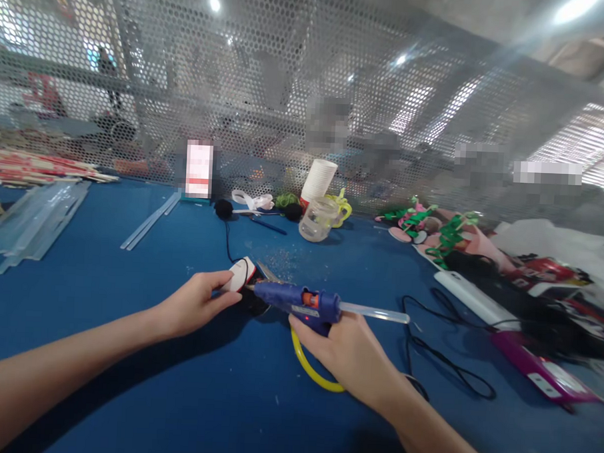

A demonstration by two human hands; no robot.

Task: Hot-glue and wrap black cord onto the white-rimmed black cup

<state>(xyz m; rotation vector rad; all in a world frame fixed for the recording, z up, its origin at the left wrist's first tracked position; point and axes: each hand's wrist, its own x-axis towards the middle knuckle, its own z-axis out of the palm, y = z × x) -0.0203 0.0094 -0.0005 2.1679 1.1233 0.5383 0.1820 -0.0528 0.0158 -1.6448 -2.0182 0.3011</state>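
Note:
My left hand [196,303] pinches a small white paper cup [240,276] with a red edge between thumb and fingers. Black yarn [227,240] runs from the cup back to a black yarn ball [223,209]. In my right hand [349,349] is a blue glue gun [293,298], its nozzle at the cup's edge; whether it touches is unclear. A clear glue stick [378,313] sticks out of its rear. Below the gun a yellow loop [312,370] lies on the table, partly covered by my right hand. A metal blade [266,272] shows behind the gun.
Clear glue sticks [36,221] lie at the left. At the back stand a lit phone [199,168], stacked paper cups [319,177] and a clear plastic cup [316,222]. On the right are a power strip [479,301], black cable [451,366] and green-and-pink craft flowers [449,236].

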